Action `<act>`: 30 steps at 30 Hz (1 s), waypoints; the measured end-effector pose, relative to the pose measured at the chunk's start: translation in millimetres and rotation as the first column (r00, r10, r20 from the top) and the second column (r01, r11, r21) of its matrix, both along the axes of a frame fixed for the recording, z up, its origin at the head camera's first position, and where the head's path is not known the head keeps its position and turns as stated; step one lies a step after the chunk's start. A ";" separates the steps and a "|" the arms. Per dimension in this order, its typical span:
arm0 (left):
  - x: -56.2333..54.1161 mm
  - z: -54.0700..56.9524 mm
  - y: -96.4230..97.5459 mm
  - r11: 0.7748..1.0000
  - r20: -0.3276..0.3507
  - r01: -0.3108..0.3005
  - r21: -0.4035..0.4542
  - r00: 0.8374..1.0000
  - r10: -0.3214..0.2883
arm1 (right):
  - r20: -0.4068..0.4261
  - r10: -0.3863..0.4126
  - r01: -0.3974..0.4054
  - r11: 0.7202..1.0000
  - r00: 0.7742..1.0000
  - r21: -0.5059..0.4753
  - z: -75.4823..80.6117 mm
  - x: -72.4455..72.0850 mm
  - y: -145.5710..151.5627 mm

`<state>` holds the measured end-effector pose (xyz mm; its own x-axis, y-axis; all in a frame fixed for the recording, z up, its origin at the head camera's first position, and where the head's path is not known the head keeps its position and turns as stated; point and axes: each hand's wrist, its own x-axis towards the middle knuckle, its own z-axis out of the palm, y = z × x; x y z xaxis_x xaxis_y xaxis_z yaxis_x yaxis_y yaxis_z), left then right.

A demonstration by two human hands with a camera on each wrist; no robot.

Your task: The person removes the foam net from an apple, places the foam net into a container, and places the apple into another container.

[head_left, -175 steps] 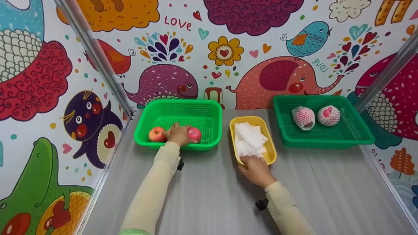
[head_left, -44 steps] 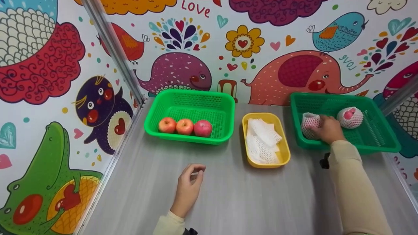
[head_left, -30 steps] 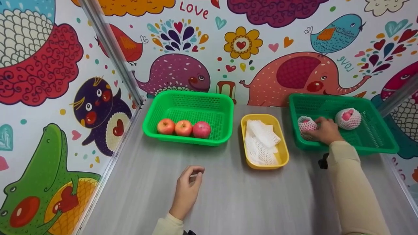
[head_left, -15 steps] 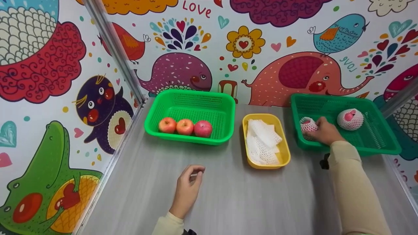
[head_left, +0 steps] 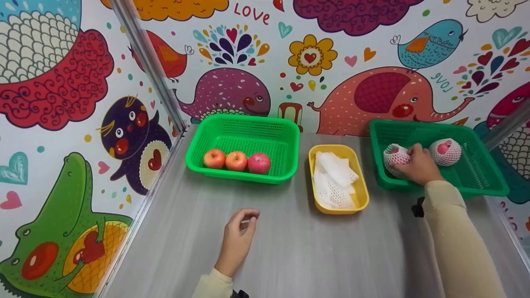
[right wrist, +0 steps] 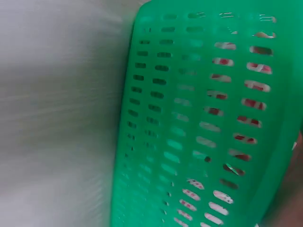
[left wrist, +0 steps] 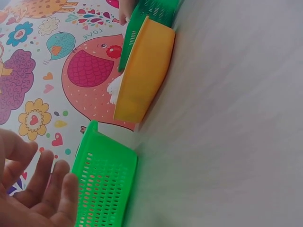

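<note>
**Right hand on a netted apple, left hand idle**

Taking the yellow tray (head_left: 361, 198) as landmark, left to right.

Far left of the tray: a bright green basket (head_left: 290, 136), rectangular, perforated plastic with rounded corners. Inside, along its near wall, three bare apples (head_left: 236, 161) in a row, smooth and shiny, the rightmost reddest. In the left wrist view only one slotted corner of this basket (left wrist: 106, 189) showing, contents hidden.

Left of and nearer than the tray: left hand (head_left: 239, 239) resting on the grey, faintly streaked table (head_left: 298, 252), fingers loosely curled, holding nothing; fingers (left wrist: 47, 187) relaxed in the wrist view, mostly cut off by the frame edge.

The tray itself: oblong, smooth plastic, holding a heap of white foam nets (head_left: 333, 180), soft and mesh-textured; count hard to make out.

Right of the tray: a darker green basket (head_left: 488, 188), same perforated make. Right hand (head_left: 416, 165) inside near its left end, fingers curled round a netted apple (head_left: 395, 155), partly hidden behind the hand, red skin showing through white mesh. Further right, just beside the hand, a second netted apple (head_left: 446, 151), round, red patch at the top opening.

Right wrist view: blurred, only slotted basket wall (right wrist: 199, 118), red and white glimpsed through the slots; hand barely in view.
</note>
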<state>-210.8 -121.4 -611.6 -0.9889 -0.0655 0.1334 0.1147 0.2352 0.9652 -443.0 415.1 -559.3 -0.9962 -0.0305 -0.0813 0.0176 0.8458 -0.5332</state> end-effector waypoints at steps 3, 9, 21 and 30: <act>1.3 -0.5 0.6 1.000 0.003 0.003 -0.006 1.000 -0.003 | -0.083 0.015 -0.014 1.000 0.996 0.015 9.5 6.8 -0.5; 5.9 -0.7 0.6 1.000 0.012 0.014 -0.009 1.000 -0.014 | -0.242 0.039 -0.037 0.999 0.969 0.011 35.8 35.7 -3.5; 7.0 2.9 -3.6 0.992 0.022 0.090 -0.084 0.996 -0.088 | -0.404 0.064 -0.081 0.996 0.913 -0.026 70.5 118.0 -25.2; -5.5 43.7 2.8 0.872 -0.048 0.352 -0.341 0.919 -0.390 | -0.387 0.170 -0.170 0.985 0.906 0.034 75.3 151.1 -70.4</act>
